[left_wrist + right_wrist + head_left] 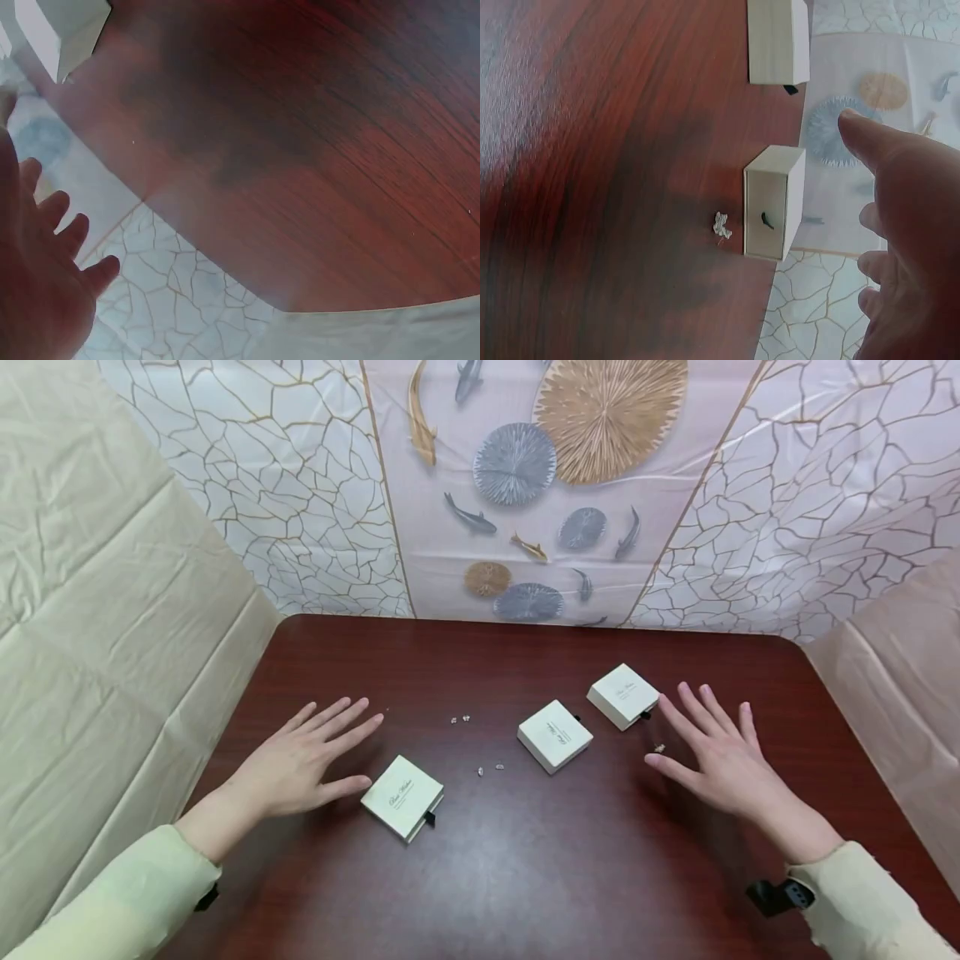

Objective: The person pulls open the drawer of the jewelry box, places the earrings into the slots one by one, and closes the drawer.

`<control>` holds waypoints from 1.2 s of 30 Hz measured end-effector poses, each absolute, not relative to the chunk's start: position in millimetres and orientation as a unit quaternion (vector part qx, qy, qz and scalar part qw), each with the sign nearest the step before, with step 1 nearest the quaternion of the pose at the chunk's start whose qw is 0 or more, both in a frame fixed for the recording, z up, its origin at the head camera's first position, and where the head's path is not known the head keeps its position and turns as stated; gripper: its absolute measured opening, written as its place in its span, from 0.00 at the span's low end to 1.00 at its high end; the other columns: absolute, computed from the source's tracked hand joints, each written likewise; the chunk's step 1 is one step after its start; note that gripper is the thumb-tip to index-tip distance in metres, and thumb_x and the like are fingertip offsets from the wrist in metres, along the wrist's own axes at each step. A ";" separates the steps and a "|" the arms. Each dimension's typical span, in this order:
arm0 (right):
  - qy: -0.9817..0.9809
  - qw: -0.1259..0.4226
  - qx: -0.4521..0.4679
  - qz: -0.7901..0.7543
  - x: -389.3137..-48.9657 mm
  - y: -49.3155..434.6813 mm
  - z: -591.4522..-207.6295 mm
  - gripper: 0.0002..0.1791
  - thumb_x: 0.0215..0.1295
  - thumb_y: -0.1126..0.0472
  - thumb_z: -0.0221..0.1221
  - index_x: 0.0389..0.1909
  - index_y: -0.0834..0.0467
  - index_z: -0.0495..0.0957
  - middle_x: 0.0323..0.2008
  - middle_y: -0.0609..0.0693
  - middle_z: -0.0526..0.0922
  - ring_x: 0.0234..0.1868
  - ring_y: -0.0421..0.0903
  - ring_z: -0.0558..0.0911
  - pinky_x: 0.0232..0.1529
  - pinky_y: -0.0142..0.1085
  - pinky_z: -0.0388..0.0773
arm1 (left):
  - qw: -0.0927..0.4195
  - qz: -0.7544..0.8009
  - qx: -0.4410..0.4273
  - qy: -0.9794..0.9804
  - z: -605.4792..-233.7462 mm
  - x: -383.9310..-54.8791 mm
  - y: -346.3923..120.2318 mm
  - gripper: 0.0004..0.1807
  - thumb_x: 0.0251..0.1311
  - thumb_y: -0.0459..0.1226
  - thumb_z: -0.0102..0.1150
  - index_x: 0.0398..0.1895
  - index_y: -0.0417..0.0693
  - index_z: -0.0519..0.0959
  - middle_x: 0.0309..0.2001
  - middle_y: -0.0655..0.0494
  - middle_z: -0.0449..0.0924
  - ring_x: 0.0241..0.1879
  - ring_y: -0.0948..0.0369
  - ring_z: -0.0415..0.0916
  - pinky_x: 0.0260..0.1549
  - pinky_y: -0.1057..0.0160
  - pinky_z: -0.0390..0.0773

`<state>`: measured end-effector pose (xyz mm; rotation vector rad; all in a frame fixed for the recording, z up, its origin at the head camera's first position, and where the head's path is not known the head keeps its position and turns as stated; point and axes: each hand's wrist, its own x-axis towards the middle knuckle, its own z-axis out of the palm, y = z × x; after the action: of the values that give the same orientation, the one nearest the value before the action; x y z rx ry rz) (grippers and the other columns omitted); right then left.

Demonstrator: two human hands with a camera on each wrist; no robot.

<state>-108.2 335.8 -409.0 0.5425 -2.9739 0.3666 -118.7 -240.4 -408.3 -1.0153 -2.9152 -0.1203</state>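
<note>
My left hand (303, 764) hovers over the left of the table with its fingers spread, thumb beside a small white gift box (403, 797) with a black ribbon tab. My right hand (723, 760) is likewise spread above the table, its fingers near another white box (623, 695). By the right thumb lies a small shiny piece (721, 225), perhaps jewellery, in front of that box's ribbon side. A third white box (555, 736) sits between the hands. One pair of tiny shiny pieces (461, 719) and a second pair of small pieces (490, 769), resembling earrings, lie mid-table.
The dark red wooden table (480, 877) ends at the back against a patterned curtain (517, 560). Beige cloth (135, 585) hangs along the left, and similar cloth (892, 660) stands on the right. A black wrist device (780, 896) is at the right sleeve.
</note>
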 end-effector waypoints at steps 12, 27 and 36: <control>-0.963 0.058 0.230 0.124 -102.6 309.3 -408.1 0.48 0.67 0.40 0.70 0.82 0.56 0.65 0.82 0.65 0.60 0.86 0.62 0.50 0.81 0.69 0.31 | 0.041 -0.029 -0.445 -0.894 -415.0 -110.4 -228.5 0.52 0.62 0.70 0.63 0.84 0.59 0.64 0.83 0.51 0.60 0.81 0.49 0.60 0.77 0.38 0.62; -0.938 0.060 0.311 0.142 -103.7 269.9 -401.0 0.45 0.66 0.45 0.73 0.80 0.56 0.68 0.81 0.60 0.65 0.82 0.64 0.61 0.84 0.62 0.40 | 0.084 -0.012 -0.559 -0.825 -430.3 -107.0 -213.9 0.44 0.64 0.61 0.70 0.79 0.52 0.72 0.79 0.46 0.68 0.77 0.48 0.67 0.74 0.41 0.69; -0.922 0.034 0.359 0.138 -102.6 245.8 -403.3 0.44 0.67 0.45 0.72 0.80 0.57 0.69 0.81 0.59 0.65 0.83 0.61 0.58 0.78 0.70 0.53 | 0.082 0.004 -0.568 -0.819 -439.4 -105.6 -213.6 0.41 0.67 0.58 0.69 0.78 0.51 0.73 0.78 0.47 0.70 0.76 0.49 0.70 0.73 0.42 0.71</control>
<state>-102.6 245.8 -403.3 1.1050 -2.8367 0.4238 -105.6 -213.6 -439.4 -1.6966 -2.4478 0.0111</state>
